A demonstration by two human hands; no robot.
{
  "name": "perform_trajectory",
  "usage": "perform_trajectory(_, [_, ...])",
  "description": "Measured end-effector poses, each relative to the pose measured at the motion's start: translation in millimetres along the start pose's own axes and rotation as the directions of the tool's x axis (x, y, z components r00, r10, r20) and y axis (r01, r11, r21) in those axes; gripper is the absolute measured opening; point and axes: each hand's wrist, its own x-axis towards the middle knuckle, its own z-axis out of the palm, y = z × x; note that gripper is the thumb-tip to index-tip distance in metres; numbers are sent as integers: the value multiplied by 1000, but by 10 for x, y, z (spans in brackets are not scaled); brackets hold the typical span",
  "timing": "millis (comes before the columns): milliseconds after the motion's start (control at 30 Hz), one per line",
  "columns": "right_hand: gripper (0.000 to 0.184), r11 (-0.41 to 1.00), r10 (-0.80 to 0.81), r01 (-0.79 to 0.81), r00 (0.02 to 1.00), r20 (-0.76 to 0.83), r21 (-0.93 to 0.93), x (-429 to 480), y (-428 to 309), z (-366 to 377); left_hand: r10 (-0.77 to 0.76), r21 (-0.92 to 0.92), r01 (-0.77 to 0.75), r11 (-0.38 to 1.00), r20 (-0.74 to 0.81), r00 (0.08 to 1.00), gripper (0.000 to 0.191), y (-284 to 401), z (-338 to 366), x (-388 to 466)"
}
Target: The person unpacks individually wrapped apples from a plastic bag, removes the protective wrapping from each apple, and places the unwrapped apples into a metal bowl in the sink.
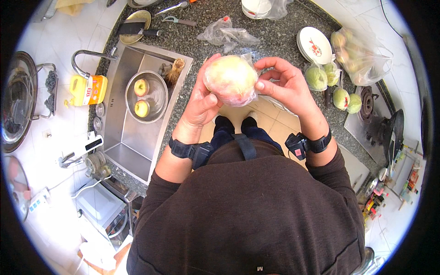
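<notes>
My left hand [202, 99] holds a large round yellow and pink fruit wrapped in clear plastic [231, 79], its palm and thumb against the near left side. On the right, my right hand [283, 82] touches the plastic at the fruit's edge with thumb and fingertips; whether it pinches the film is hard to tell. Beyond the fruit, a crumpled clear plastic bag [230, 34] lies on the granite counter [202, 12]. Two apples [141, 87] rest in a metal bowl [128, 94] in the sink to the left.
A cleaver [132, 28] lies across a dish behind the steel sink [120, 151]; a peeler [180, 21] is nearby. Stacked plates [313, 44], wrapped green produce [316, 78], a bag of fruit [357, 56] and a gas stove [367, 103] stand at the right.
</notes>
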Motion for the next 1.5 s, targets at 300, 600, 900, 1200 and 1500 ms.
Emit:
perform_trajectory(300, [15,936,-164,179,984,76,-304,-14,10,15,-32,7,33,999,-72,997,100,-102,-127,9])
perform_trajectory(600, [17,997,-44,39,996,78,62,35,132,-14,-67,127,75,989,-66,996,92,3,-112,-8])
perform_trajectory(900, [13,967,139,-57,935,327,-248,83,69,-116,-131,225,133,965,-24,991,81,-107,-216,36])
perform_trajectory(1200, [23,955,-131,174,974,187,-238,109,162,-1,-143,21,147,989,-120,982,57,-53,-243,41])
perform_trajectory(1500, [12,738,-394,435,898,195,-516,215,251,117,-222,48,230,972,-133,966,52,1,-247,80])
